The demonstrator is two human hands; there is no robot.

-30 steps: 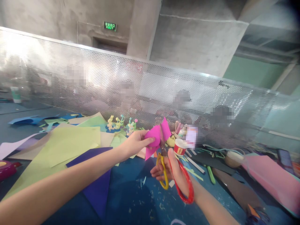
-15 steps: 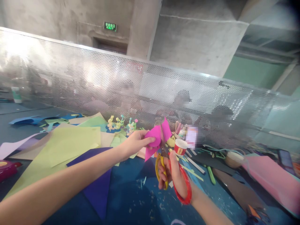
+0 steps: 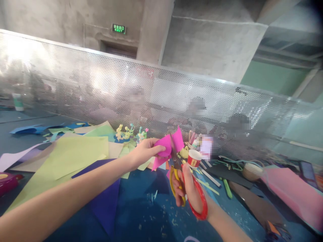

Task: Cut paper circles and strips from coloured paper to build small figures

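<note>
My right hand (image 3: 188, 188) has its grip closed through the yellow and red loops of the scissors (image 3: 185, 183), blades pointing up into the pink paper (image 3: 168, 148). My left hand (image 3: 143, 153) pinches that paper by its left edge, holding it clear above the bench (image 3: 141, 208). Step in hand: cutting into the sheet. The next stroke calls for steady paper tension and fingertips kept off the blade line. A red paper cup (image 3: 194, 158) stands just beyond.

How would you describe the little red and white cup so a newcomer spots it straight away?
Start at the perforated metal screen across the blue table. Just before it, right of the pink paper being cut, stands the small cup. It alone is round and upright, with a red band.
</note>
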